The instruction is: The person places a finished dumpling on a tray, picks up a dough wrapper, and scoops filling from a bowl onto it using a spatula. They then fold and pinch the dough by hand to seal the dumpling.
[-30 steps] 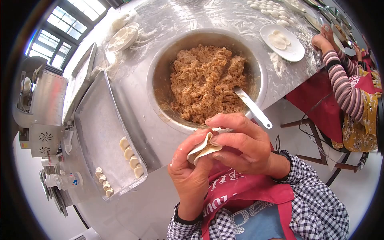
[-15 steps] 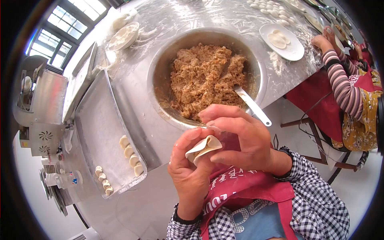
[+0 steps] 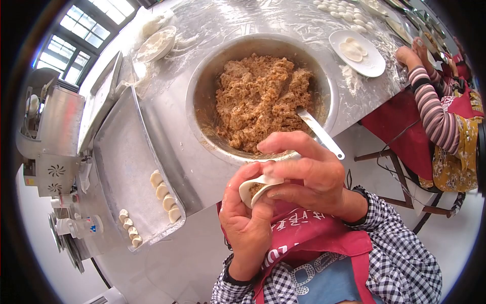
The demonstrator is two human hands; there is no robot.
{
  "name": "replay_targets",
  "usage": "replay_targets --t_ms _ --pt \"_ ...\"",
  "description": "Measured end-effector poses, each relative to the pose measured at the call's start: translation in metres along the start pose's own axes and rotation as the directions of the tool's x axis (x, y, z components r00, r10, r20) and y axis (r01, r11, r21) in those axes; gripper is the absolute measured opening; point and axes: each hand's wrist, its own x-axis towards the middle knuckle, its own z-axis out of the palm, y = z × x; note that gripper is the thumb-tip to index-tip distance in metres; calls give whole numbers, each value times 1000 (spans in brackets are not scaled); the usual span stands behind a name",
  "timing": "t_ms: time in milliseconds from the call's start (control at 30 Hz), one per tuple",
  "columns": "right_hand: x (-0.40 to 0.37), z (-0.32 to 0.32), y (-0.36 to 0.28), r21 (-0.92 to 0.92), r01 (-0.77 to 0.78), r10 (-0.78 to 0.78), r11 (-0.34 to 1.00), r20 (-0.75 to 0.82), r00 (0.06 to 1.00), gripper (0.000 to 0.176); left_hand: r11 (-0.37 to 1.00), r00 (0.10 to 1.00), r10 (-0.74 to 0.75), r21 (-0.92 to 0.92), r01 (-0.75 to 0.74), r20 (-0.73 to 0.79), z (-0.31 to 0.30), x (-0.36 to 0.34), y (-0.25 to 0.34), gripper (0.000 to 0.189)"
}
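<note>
A partly folded dough wrapper (image 3: 250,190) with brown filling showing in its opening is held between both hands. My left hand (image 3: 246,215) cups it from below and the left, thumb against its lower side. My right hand (image 3: 314,175) pinches its upper right edge between thumb and fingers, with the index finger raised. Just beyond my hands stands a large metal bowl (image 3: 199,114) of brown filling (image 3: 260,96). A white-handled utensil (image 3: 321,134) leans in the filling, its handle over the rim.
To the left, a metal tray (image 3: 121,147) holds two rows of folded dumplings (image 3: 164,196). A white plate (image 3: 372,63) of wrappers and many dough pieces (image 3: 341,11) are at the back right. A co-worker's striped sleeve (image 3: 430,104) is at the right; a floury bowl (image 3: 158,44) stands back left.
My right thumb and fingers have closed onto the wrapper's right edge. The wrapper has turned, and its opening is now narrower, with filling more visible.
</note>
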Motion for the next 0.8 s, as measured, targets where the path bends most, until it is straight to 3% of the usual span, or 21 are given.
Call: replay_targets --t_ms 100,200,267,400,467,600,667,800 --pt "-4 4 3 126 -110 119 986 -65 991 23 998 1000 23 50 -23 0 0 -1 -1 44" --pt "-5 0 10 180 -76 79 981 -10 997 23 987 995 99 125 -101 23 1 0 -3 41" --pt "-2 -1 13 111 44 -46 993 14 999 17 943 981 170 273 -190 97 -6 -1 -6 37" --pt "-1 -4 9 21 98 -99 995 60 993 19 970 994 104 218 -111 43 -4 -2 -3 36" --pt "-1 -1 -2 50 -24 25 998 -20 999 21 988 991 116 98 -123 68 -4 -3 -3 38" --pt "3 -1 0 148 -89 93 985 -26 995 25 989 993 78 121 -88 86 -3 -3 -3 40" --pt "0 -5 8 210 -17 2 978 68 998 25 980 995 85 176 -94 61 -2 -3 -2 41" --pt "-9 -2 12 254 -32 17 967 61 998 23 985 995 53 157 -66 88 -4 -1 -3 41"
